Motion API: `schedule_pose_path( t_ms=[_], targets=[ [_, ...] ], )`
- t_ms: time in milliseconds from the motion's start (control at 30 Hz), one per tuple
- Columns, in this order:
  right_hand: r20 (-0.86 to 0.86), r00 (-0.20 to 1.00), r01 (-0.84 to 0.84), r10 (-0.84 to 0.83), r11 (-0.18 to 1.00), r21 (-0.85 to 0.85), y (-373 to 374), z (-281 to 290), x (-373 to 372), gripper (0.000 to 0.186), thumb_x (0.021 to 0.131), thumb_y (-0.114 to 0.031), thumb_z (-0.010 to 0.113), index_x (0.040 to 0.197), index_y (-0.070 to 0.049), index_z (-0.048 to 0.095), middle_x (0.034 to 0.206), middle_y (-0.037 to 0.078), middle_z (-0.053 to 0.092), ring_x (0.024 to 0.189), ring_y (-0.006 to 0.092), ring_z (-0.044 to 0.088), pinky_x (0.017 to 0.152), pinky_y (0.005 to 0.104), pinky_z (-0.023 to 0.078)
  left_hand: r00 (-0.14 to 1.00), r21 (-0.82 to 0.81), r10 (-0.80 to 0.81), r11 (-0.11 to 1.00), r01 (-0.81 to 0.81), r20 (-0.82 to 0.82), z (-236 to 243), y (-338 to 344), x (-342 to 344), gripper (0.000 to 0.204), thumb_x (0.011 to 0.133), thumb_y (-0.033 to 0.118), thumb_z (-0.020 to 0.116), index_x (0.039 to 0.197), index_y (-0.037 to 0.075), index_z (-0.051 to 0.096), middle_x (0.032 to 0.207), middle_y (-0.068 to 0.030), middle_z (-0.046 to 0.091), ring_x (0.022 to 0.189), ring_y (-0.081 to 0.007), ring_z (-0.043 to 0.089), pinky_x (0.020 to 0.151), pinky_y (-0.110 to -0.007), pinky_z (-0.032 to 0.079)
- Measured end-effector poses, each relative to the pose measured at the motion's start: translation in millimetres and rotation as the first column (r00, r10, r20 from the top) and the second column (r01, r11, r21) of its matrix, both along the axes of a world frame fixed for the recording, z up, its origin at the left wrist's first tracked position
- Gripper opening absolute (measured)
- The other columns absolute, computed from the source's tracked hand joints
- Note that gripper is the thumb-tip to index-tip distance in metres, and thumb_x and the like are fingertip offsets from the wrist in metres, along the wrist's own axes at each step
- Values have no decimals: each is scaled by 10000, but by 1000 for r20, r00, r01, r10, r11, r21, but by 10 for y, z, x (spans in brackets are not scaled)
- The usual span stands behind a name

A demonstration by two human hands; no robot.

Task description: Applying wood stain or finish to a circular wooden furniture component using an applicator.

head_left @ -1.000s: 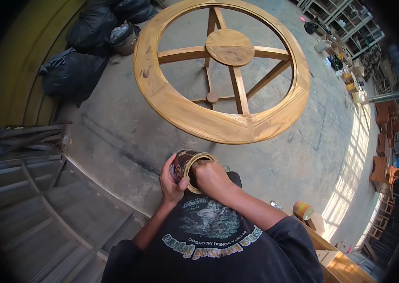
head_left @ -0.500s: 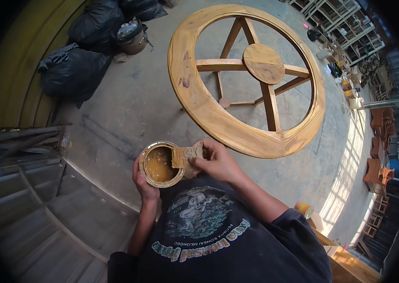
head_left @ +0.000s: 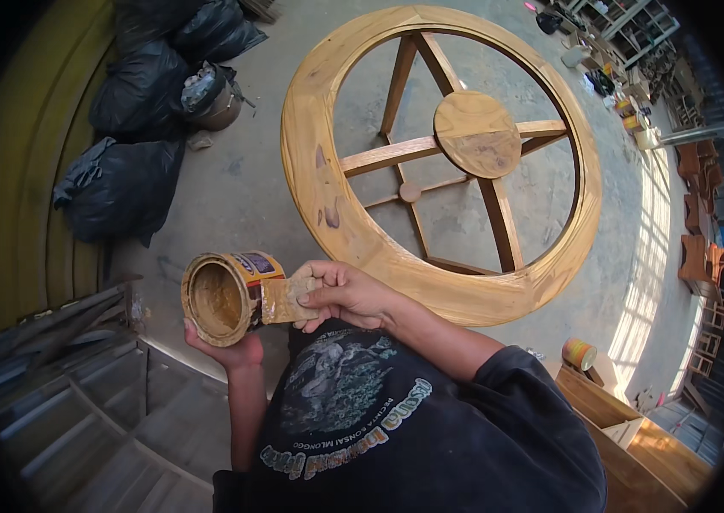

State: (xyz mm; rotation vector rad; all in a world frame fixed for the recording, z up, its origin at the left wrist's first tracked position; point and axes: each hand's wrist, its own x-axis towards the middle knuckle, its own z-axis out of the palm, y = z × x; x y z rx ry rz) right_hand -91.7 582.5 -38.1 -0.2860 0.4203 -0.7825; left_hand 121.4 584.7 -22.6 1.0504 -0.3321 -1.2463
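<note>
My left hand [head_left: 232, 349] cups a tin can [head_left: 261, 267] from below, its fingers partly hidden. The can is tilted with its open mouth to the left, and brown-yellow paste coats its inside and rim. Between the fingers and thumb of my right hand [head_left: 340, 295] is a flat scraper [head_left: 285, 299], caked with tan paste. Its broad end lies against the can's outer side, right of the rim; whether it presses there I cannot tell. Just beyond my hands stands a round wooden table frame [head_left: 310, 192], with crossing beams and a small disc [head_left: 477, 135] at its centre.
Black rubbish bags [head_left: 127, 188] and a bucket [head_left: 223, 111] stand at the far left. A slatted rack [head_left: 122, 419] is at the lower left. Wooden box-like furniture [head_left: 635, 462] and a round tin [head_left: 580, 353] are at my right. Carved wooden parts [head_left: 695, 256] line the far right.
The can has moved left and tipped over to the left, turning its label up. The scraper has gone from over the can's mouth to its outer side, my right hand following leftward.
</note>
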Motion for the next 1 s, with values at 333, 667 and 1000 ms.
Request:
schedule_pose_path(
  t_ms=[333, 667, 1000],
  targets=[
    [-153, 829, 544, -537, 839, 4, -394, -26, -598, 306, 982, -47, 527, 1272, 18, 451, 1032, 199, 660, 904, 306, 717, 755, 384, 618, 928, -70, -353, 935, 347, -119, 57, -1446, -165, 753, 912, 633, 399, 1464, 121, 408, 1430, -119, 490, 1294, -323, 503, 1062, -531, 429],
    [-519, -683, -13, -514, 719, -695, -785, -490, -1078, 314, 884, 10, 638, 1189, -62, 669, 1167, 124, 673, 1039, 311, 632, 898, 392, 522, 811, 38, -574, 813, 581, -116, -348, -2871, -12, 781, 923, 642, 383, 1499, 115, 356, 1473, -110, 453, 1343, -318, 458, 1119, -524, 362],
    [-278, -884, -187, -377, 829, -527, -1141, -877, -1209, 434, 760, 99, 626, 1147, -87, 690, 1187, 98, 659, 1052, 326, 581, 936, 416, 477, 763, 137, -639, 750, 647, -102, -519, -3578, 204, 767, 917, 631, 379, 1459, 89, 411, 1433, -133, 483, 1316, -312, 483, 1100, -487, 393]
  ],
)
